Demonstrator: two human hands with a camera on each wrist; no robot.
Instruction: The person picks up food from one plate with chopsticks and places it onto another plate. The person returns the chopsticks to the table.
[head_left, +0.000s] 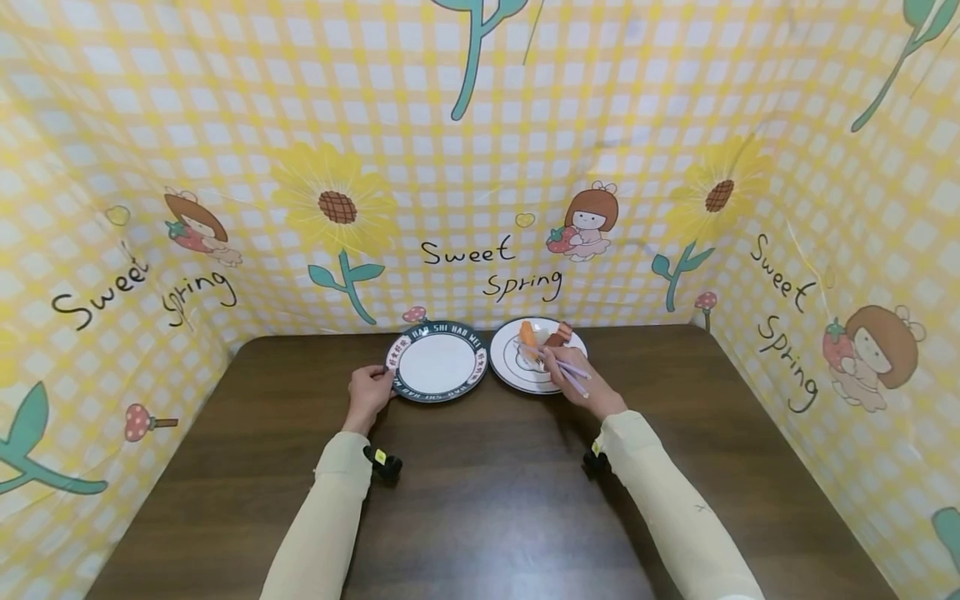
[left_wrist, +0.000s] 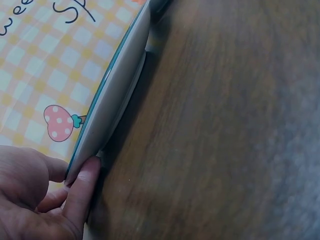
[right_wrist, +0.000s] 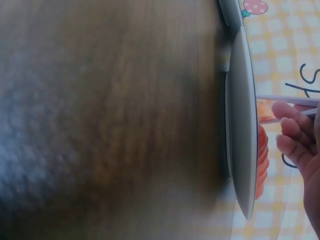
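My left hand (head_left: 369,390) pinches the left edge of a white plate (head_left: 438,364) with a dark green lettered rim. In the left wrist view, thumb and fingers lie on either side of this plate's edge (left_wrist: 107,95). My right hand (head_left: 581,379) holds a pair of pale purple chopsticks (head_left: 576,384) over a second white plate (head_left: 507,367). Their tips meet an orange food piece (head_left: 528,334) there; whether they grip it I cannot tell. Beside it lies a reddish-brown food piece (head_left: 558,337), partly behind the hand. In the right wrist view, a ridged red-orange piece (right_wrist: 262,160) shows above the plate's rim.
Both plates stand side by side near the back edge of a dark brown wooden table (head_left: 480,500). A yellow checked cloth (head_left: 465,192) with printed flowers and lettering rises behind the table and along both sides.
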